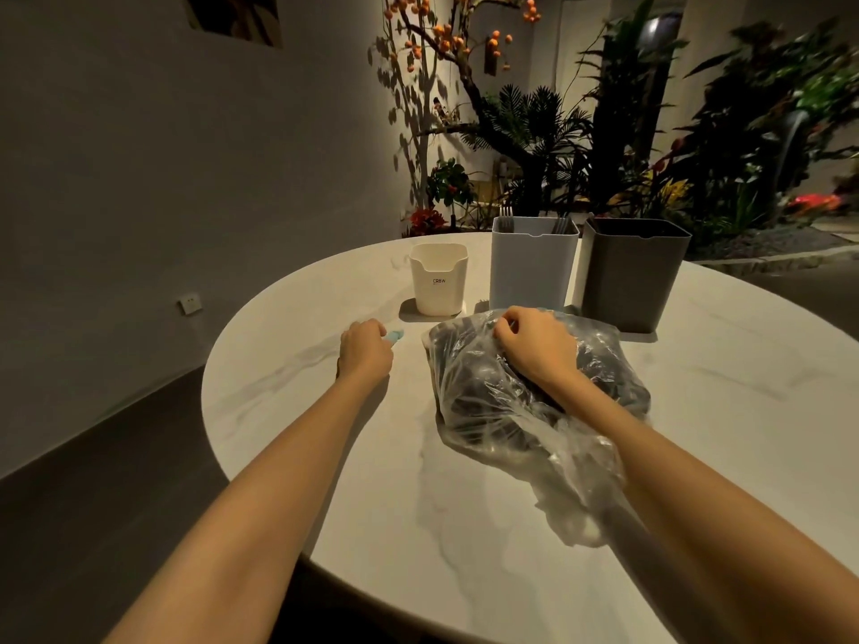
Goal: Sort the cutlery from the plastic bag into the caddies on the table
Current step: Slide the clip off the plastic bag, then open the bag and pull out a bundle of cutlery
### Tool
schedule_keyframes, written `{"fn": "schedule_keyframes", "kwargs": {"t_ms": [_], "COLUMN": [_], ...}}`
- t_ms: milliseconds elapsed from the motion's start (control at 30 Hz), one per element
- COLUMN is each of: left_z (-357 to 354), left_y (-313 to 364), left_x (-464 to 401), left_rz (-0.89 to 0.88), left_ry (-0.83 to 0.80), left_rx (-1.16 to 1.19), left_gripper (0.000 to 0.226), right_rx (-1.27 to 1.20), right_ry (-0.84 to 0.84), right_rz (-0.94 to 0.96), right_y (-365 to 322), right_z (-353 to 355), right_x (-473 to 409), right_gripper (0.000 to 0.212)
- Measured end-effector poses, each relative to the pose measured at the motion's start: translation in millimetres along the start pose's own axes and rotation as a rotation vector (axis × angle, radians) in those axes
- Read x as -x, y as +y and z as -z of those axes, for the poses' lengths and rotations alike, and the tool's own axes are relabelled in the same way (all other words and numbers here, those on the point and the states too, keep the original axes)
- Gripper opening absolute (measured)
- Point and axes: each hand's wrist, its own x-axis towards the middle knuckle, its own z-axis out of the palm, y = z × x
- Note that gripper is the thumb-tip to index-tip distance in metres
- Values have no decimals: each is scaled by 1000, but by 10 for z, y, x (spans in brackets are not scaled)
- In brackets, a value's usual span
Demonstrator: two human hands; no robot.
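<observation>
my right hand (pixel 534 346) rests on top of the clear plastic bag (pixel 534 411), fingers curled and pinching the film near its far edge. the bag lies on the round marble table (pixel 325 481), just in front of the caddies, with dark cutlery bunched inside; single pieces are not readable through the wrinkles. my left hand (pixel 365 353) sits on the table well left of the bag, fingers curled round a small pale blue item (pixel 396 337). only its tip shows, possibly a utensil end or a tie, i cannot tell which.

step in hand, by my reading: getting the bag open. note to self: lift the film clear of the pile, not drag it, since the load will slide and spill toward the table edge. the loose tail of the bag trails toward me, so the mouth may be at that near end; check before tugging the far side.

surroundings: white caddy (pixel 438 283) at left, light grey caddy (pixel 530 267) in the middle with fork (pixel 505 212) tines showing above its rim, dark grey caddy (pixel 632 271) at right, contents hidden. the two grey ones stand just beside each other, close behind the bag. obstruction: the bag crowds the grey caddies, leaving little room to tip pieces in; plants (pixel 604 132) behind are out of reach.
</observation>
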Motion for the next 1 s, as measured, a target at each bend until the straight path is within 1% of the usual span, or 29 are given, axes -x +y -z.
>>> {"fn": "schedule_keyframes", "kwargs": {"t_ms": [100,200,300,433,500,600,667,800,933,1000], "left_z": [-16,-18,17,114,145,149,129,72,22,5], "left_y": [75,192,346,664,834,1019,1095,1152,1063,965], "left_x": [35,120,228,485,636,829,919,1084,1253,1287], "left_rz": [22,6,-88,-213,-271,-346,-376,-436,-592,-708], "left_ry": [-13,17,28,-35,-49,-77,-90,-83,-79,-102], "left_rx": [41,98,197,393,447,500,520,485,488,475], "left_gripper": [25,30,25,24,24,21,19,21,14,19], "right_rx": [-5,4,-6,37,38,-57,-137,-238,-362,-377], "right_ry": [-4,-7,-31,-114,-148,-188,-199,-126,-56,-68], "right_rz": [0,4,-1,7,-1,-7,27,116,164,193], "right_y": [7,-5,-3,19,54,156,205,304,471,579], "right_z": [-7,-6,9,89,159,271,354,484,565,569], "right_x": [3,8,17,65,86,136,198,360,553,649], "right_gripper": [29,28,28,23,20,20,19,18,18,17]}}
